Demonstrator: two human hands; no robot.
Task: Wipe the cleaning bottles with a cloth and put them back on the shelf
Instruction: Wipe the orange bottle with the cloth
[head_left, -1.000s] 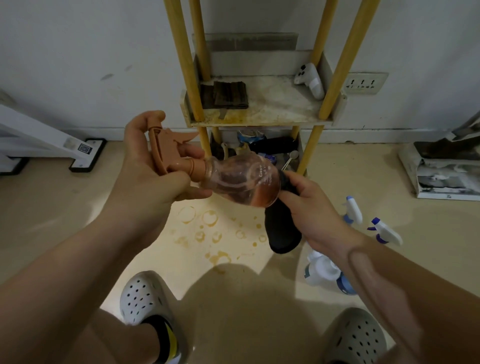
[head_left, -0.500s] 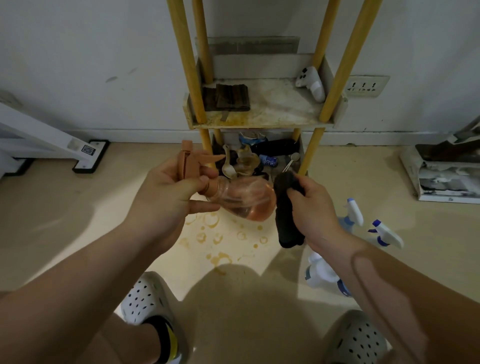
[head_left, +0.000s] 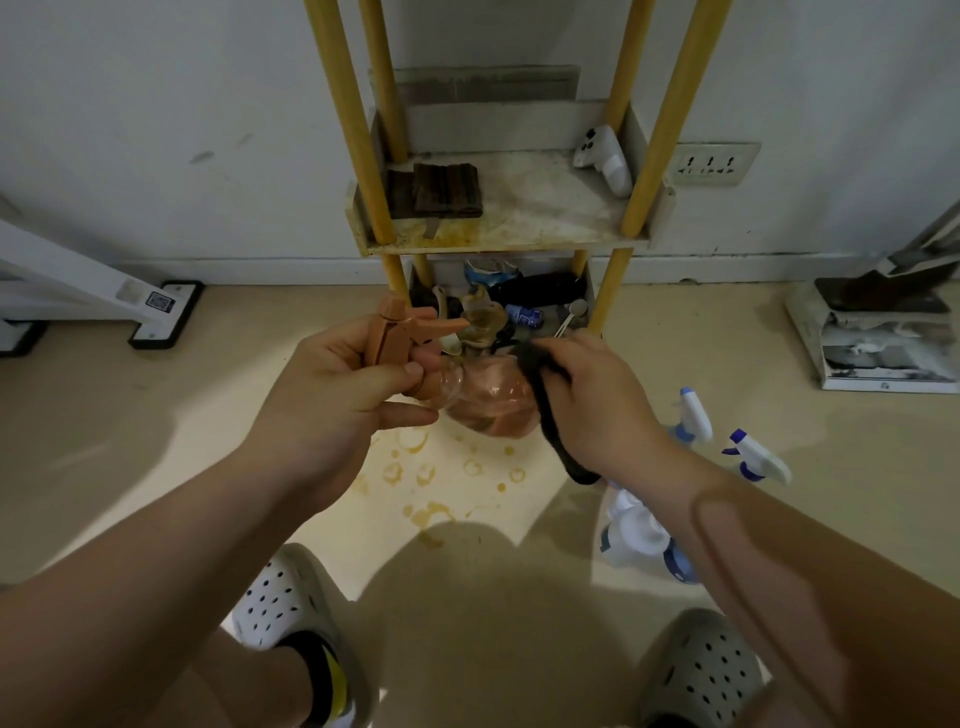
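My left hand (head_left: 337, 395) grips the brown trigger head of a clear orange-tinted spray bottle (head_left: 483, 395), held sideways over the floor in front of the shelf (head_left: 545, 228). My right hand (head_left: 592, 400) holds a black cloth (head_left: 550, 426) and presses it against the bottle's right side; the cloth's tail hangs down below the hand. Three white spray bottles with blue parts stand on the floor to the right: one (head_left: 693, 415), another (head_left: 758, 457), and a third (head_left: 639, 535) partly hidden by my right forearm.
The shelf has yellow posts (head_left: 343, 124), a stained tray with a dark folded cloth (head_left: 441, 189) and a white controller (head_left: 605, 158). Clutter fills the lower tray (head_left: 519, 306). Brown ring stains (head_left: 415, 457) mark the floor. A white stand (head_left: 156, 312) sits left, a box (head_left: 878, 343) right.
Both hands and the bottle have come lower. My right hand has moved with the cloth from the bottle's base up onto its side.
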